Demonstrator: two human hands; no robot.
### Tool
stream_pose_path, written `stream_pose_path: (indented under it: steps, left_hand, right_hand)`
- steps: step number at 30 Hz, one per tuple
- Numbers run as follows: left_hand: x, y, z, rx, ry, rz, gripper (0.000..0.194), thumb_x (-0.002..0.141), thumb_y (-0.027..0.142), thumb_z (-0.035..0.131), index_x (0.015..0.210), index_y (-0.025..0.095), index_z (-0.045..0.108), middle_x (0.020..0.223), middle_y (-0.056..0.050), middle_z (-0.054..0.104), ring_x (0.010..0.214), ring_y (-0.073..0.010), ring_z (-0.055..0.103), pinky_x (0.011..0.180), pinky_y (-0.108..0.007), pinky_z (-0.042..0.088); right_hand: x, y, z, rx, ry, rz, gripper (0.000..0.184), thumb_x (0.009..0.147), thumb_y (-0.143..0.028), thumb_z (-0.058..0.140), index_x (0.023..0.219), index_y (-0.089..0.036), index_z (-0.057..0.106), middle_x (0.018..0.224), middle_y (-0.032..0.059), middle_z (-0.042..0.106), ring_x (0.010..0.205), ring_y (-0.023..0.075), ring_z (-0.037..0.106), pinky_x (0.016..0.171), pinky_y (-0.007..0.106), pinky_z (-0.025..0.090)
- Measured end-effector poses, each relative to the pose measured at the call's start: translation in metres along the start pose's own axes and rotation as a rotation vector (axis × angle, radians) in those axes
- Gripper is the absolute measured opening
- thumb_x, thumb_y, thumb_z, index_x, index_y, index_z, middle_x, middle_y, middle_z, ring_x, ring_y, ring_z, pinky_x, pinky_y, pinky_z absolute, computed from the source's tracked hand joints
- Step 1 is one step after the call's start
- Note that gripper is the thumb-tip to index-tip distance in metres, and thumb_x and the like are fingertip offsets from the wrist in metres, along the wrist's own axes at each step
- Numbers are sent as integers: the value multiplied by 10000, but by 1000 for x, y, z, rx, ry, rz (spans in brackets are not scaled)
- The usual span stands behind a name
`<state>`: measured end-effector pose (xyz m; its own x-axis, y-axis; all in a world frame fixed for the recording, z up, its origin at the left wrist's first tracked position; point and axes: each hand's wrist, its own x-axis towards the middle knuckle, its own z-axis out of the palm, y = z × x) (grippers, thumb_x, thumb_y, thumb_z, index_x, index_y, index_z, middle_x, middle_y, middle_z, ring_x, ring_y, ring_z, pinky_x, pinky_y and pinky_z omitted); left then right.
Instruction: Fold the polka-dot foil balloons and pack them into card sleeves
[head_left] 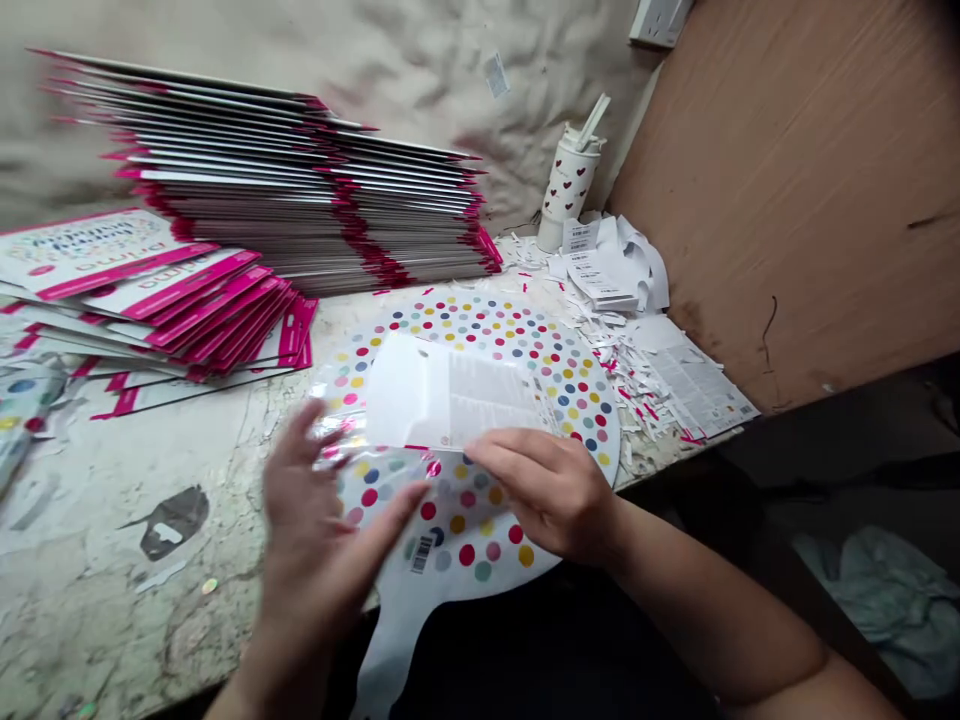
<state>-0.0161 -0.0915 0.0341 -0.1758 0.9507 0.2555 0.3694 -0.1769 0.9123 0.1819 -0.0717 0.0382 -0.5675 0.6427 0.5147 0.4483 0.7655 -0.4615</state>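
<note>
A round foil balloon (pixel 465 520) printed with multicoloured polka dots lies flat on the table, its tail and a barcode at the near side. Across it rests a white printed paper sheet (pixel 450 390), with a clear plastic film (pixel 334 425) showing at its left end. My right hand (pixel 544 490) lies over the balloon, fingers curled on the sheet's lower edge. My left hand (pixel 319 510) is motion-blurred, fingers apart, close to the clear film. The hand blocks the balloon's lower left.
A tall stack of pink-edged flat cards (pixel 300 200) stands behind, with a fanned pile of cards (pixel 150 300) at left. Paper scraps (pixel 622 370), barcode labels (pixel 592 270) and a heart-patterned tumbler (pixel 568 185) sit to the right, against a wooden panel (pixel 787 180). The table's (pixel 112 560) edge runs near me.
</note>
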Motion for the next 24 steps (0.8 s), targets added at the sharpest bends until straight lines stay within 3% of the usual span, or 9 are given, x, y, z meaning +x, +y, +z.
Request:
stream_pose_path:
  steps: [2,5,8,11,13,16,18,20,24]
  left_hand:
    - [14,-12,-16,43,84,85,998,623,317,757,1390,394,123,1484,-66,220,1309,-291,316,984,-437,406]
    - [28,-33,-25,77,-91,-63,852,675,347,711,1380,366,232,1448,-78,311,1280,-293,369,1009,-471,372]
    - [29,-44,-16,95,-65,-163,552,764,361,617,1276,282,428,1343,-99,443,1224,-272,436,981,-459,398]
    - [21,-44,-12,-26,-13,-191,420,789,353,585,1181,229,502,1250,-101,516,1189,-253,465,951,-413,430]
    - [16,-43,-19,-66,31,-218,396,779,347,600,1146,220,521,1216,-90,539,1161,-249,487,928,-389,449]
    - [11,-46,-41,-76,78,-271,353,769,340,620,1098,241,542,1157,-58,567,1119,-245,515,930,-393,455]
    - [10,-52,-56,-70,106,-289,311,767,332,626,1061,259,556,1117,-34,582,1101,-235,525,971,-397,430]
    - [9,-60,-66,-44,154,-282,352,758,324,638,1092,269,538,1144,-35,571,1091,-235,532,988,-402,418]
    - [10,-66,-72,180,220,-55,822,673,282,723,1360,305,270,1428,-106,322,1250,-311,393,1019,-478,364]
  right_hand:
    - [0,2,-2,71,30,-38,402,847,-79,379,1196,-210,529,1071,74,631,1016,175,585,860,324,508]
    - [8,16,5,-19,-64,66,359,851,-216,492,1209,-196,518,1283,122,502,1230,243,422,1002,435,391]
    - [40,47,28,-77,-336,281,733,766,-484,595,1374,-176,324,1501,151,128,1381,314,64,1076,537,198]
    - [85,79,51,-79,-562,400,1122,592,-594,692,1446,-193,86,1511,142,-66,1370,339,-103,1070,590,53]
    - [108,89,61,-119,-718,387,1219,512,-570,750,1448,-182,71,1510,161,-40,1367,369,-74,1058,609,51]
    - [117,80,73,-239,-854,272,1101,543,-396,786,1428,-130,187,1462,227,207,1319,404,223,989,541,331]
    - [109,65,76,-346,-820,227,870,659,-220,706,1399,-88,267,1370,268,361,1195,403,425,832,486,472]
    - [97,52,72,-421,-773,233,608,778,-104,534,1353,-43,346,1301,296,430,1119,394,501,752,486,498]
    - [65,43,43,-336,-584,14,441,842,-57,369,1274,-72,455,1313,193,478,1192,298,470,933,478,417]
